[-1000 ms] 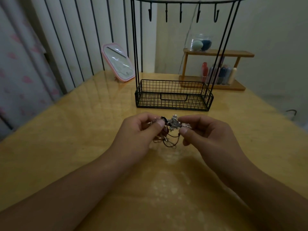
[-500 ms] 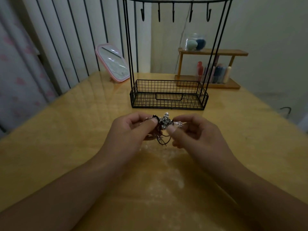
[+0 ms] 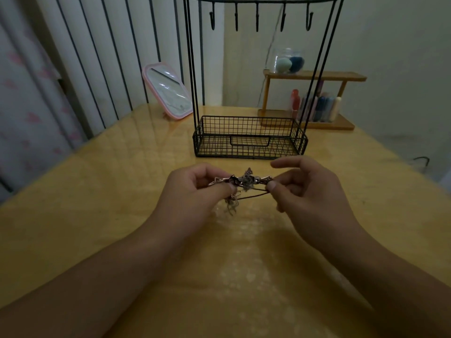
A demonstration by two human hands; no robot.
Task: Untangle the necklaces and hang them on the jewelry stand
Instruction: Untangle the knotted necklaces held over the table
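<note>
A wide yellow-wood table (image 3: pixel 97 215) filled most of the frame, its glossy top catching the dim light. Above its middle, in the upper centre of the frame, stood the black wire jewelry stand (image 3: pixel 249 137): a mesh basket at the base, thin uprights on each side, and a curved top bar with five bare hooks (image 3: pixel 256 18) hanging from it. To the left of the stand a pink-framed mirror (image 3: pixel 168 91) leaned back near the dark vertical bars along the upper left. Behind the stand, toward the upper right, a small wooden shelf (image 3: pixel 314 76) carried a clear jar (image 3: pixel 289 61) with two rounded sponges on its top board and a row of small bottles on its lower one.

Both forearms reached in from the bottom corners. In the centre of the frame, just below the basket, the left hand (image 3: pixel 197 191) pinched one end of the tangled necklaces (image 3: pixel 244 182) between thumb and fingers, and the right hand (image 3: pixel 307 189) pinched the other end with thumb and middle fingers, its index finger stretched out free. The knot sat stretched between the two hands, held above the table, with a small loop of chain dangling below the left thumb.
</note>
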